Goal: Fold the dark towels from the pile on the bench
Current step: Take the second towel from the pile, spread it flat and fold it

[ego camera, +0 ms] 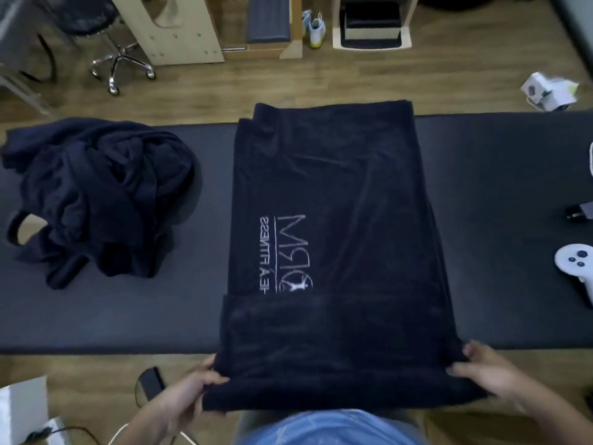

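A dark towel [333, 194] with a pale stitched logo lies spread across the black bench [500, 175], hanging over both the far and the near edge. My left hand [189, 390] grips its near left corner, thumb on top of the cloth. My right hand [487, 370] grips the near right corner the same way. The near edge is lifted off the bench front. A crumpled pile of dark towels [96, 194] sits on the bench to the left.
A white game controller [577, 268] and a small black item [579, 213] lie at the bench's right end. On the floor: a black device with cable [152, 382] near my left hand, a stool [118, 62], shoes [316, 28] and a white box [548, 91] beyond.
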The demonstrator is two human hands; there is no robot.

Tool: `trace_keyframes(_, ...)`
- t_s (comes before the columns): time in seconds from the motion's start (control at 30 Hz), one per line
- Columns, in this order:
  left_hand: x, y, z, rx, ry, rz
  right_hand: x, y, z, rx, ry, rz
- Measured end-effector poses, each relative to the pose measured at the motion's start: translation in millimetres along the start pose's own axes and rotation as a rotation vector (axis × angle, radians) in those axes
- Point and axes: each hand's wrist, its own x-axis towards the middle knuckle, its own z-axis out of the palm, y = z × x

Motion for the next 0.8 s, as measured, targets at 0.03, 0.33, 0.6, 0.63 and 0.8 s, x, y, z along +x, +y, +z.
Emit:
trace_keyframes(0.03, -3.7, 5.1, -7.9, 0.001, -0.004, -0.028, -14.5, -6.9, -7.4, 0.052, -0.047, 0.029)
trace_keyframes(0.33, 10.9, 153.5, -7.9, -0.337, -0.005, 0.231, -12.9, -138.7, -88.0, 0.409, -0.173, -0.159)
trace_keyframes(0.6, 77.6, 140.4, 27.7, 0.120, 0.372, 0.386, 52.4, -146.4, -60.7, 0.187, -0.088, -0.155)
trace_keyframes(0.63, 79.5, 134.7, 31.3, 0.124, 0.396, 0.433, 55.2, -143.4, -50.2, 0.159, -0.033, -0.179)
trace_keyframes(0.8, 85.1, 132.9, 40.9, 0.234, 0.487, 0.685, 65.8, -127.7, -19.3, 0.258, 0.125, -0.244)
